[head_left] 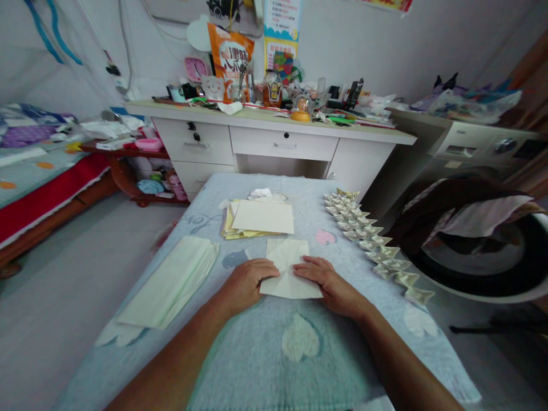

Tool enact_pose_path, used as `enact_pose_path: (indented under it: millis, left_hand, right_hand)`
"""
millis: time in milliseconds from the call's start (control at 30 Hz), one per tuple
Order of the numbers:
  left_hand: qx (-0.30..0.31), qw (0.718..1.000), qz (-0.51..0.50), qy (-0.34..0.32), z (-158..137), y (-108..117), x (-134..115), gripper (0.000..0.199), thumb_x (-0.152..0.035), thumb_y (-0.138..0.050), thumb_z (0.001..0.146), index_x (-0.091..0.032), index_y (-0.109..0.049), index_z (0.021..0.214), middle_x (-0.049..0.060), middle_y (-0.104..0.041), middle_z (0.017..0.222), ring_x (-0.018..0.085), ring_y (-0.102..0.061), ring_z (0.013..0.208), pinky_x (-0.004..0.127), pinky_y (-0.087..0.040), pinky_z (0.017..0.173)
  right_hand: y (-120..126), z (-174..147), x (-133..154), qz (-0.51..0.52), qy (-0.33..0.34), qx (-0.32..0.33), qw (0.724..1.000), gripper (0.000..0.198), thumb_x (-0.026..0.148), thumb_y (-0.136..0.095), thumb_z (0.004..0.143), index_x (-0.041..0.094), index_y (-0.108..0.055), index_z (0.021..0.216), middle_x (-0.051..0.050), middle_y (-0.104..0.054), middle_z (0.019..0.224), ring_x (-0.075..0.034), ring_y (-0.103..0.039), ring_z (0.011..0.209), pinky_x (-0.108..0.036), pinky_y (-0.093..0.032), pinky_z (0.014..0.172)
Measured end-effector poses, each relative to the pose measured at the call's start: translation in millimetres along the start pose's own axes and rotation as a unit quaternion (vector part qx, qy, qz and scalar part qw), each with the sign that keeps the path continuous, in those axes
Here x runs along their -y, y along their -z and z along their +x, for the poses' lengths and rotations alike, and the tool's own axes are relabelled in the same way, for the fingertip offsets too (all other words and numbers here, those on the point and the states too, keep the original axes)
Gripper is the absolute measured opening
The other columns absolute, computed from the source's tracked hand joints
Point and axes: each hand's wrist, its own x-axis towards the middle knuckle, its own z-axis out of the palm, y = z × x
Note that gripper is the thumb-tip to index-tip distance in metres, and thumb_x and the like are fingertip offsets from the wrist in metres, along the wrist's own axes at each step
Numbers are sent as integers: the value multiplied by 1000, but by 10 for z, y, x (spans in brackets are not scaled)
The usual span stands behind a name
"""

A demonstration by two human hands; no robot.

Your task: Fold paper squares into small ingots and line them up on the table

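Note:
A sheet of pale cream paper (286,284) lies in front of me on the cloth-covered table, with faint creases and one end wider than the other. My left hand (249,281) rests on its left edge, fingertips and thumb pointing inward across the paper. Over the right edge, my right hand (329,282) presses down with its fingers stretched and slightly apart. Both hands are open, though some of their lower fingers are hidden. Just beyond is a stack of cream and yellow paper (263,217). To the left lies a pile of long pale green-white sheets (169,282).
A row of folded paper pieces (363,233), shaped like little boats, runs down the table's right side. White crumpled paper (260,193) sits behind the stack. A white desk (285,142) crowded with items stands at the back, and a front-loading washing machine (475,142) at the right.

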Motion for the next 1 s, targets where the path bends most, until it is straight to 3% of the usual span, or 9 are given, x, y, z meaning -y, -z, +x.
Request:
enact_pose_path:
  millis: [200,300,367,433,567,700,800,900,1000]
  left_hand:
    - [-37,996,61,61,-7,25,43,65,5,-41,59,-25,-66,110,6,-58,127,22,-48,120,43,-39,104]
    - [-80,987,91,103,7,24,74,56,3,-39,66,-23,-65,109,6,-61,119,22,-50,114,41,-39,101]
    - [-117,975,130,136,20,-3,74,35,-9,-44,78,-20,-64,105,8,-62,110,25,-51,107,43,-39,98]
    - [-138,959,173,176,36,-50,53,21,-29,-53,83,-19,-64,98,9,-61,104,27,-51,102,44,-38,94]
    - [-147,940,189,243,92,-155,1,32,-45,-67,71,-21,-62,93,9,-57,108,31,-48,103,45,-38,87]
    - [-169,950,101,241,154,-173,12,20,-29,-70,66,-22,-61,83,5,-59,102,28,-50,101,40,-37,87]
    - [-185,958,-52,213,163,-127,35,9,-24,-63,71,-19,-56,75,0,-57,77,18,-54,77,28,-41,71]
    - [-177,935,-197,236,146,-70,27,15,-30,-62,74,-19,-52,75,-7,-44,57,11,-44,52,20,-31,51]
    - [-166,918,-284,221,130,-18,-16,19,-32,-63,75,-19,-49,76,-9,-44,55,8,-41,46,18,-27,46]
  right_hand:
    - [23,-32,-75,48,0,-17,999,63,0,-45,72,28,-54,128,-4,-53,135,-21,-36,135,-49,-29,110]
    - [-4,2,-196,40,-43,-108,992,53,3,-40,75,25,-61,118,-6,-56,128,-21,-45,126,-46,-34,108]
    - [-50,43,-262,-35,-97,-175,979,39,12,-42,82,21,-62,114,-10,-57,124,-25,-47,122,-50,-33,107]
    - [-109,85,-288,-110,-155,-182,965,33,26,-49,86,18,-62,115,-15,-54,128,-31,-40,127,-54,-28,108]
    - [-214,138,-236,-166,-196,-152,954,46,42,-58,83,15,-58,121,-18,-46,137,-39,-28,134,-61,-20,107]
    - [-228,152,-189,-126,-177,-151,964,46,37,-62,79,17,-56,120,-16,-48,134,-36,-29,134,-59,-20,108]
    - [-189,152,-185,-27,-169,-187,967,42,32,-62,77,19,-53,116,-13,-55,124,-31,-43,124,-53,-29,105]
    - [-143,155,-170,135,-165,-233,949,44,29,-60,79,22,-45,120,-8,-61,111,-22,-56,106,-43,-41,96]
    - [-107,164,-141,266,-148,-249,920,52,27,-62,79,24,-39,125,-3,-64,96,-17,-60,87,-32,-47,80]
